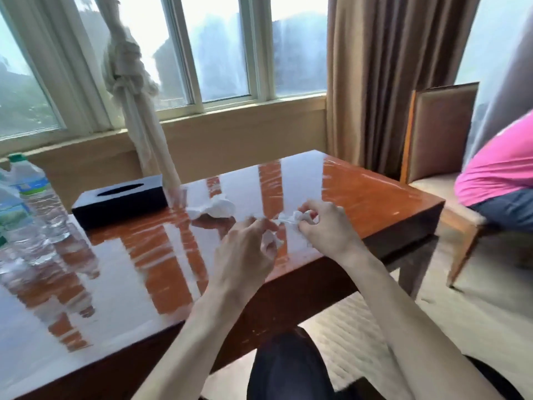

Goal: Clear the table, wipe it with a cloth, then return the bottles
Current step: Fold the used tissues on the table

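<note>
A glossy, reddish-brown wooden table stands before a row of pale-framed windows, its lacquered top mirroring the panes in bright streaks. Both hands hover close together above the table's right part. The left hand has its fingers curled round a soft, crumpled wad of white tissue, and the right hand pinches another small twisted scrap of white tissue between thumb and fingertips. Just beyond the left hand a larger, rumpled white tissue clump lies on the table. Farther to the left of it sits a rectangular black tissue box with an oval slot. Well to the left of both hands stand clear, ribbed plastic water bottles with green-and-blue labels. To the right of the hands, beyond the table's edge, is a brown upholstered wooden chair.
</note>
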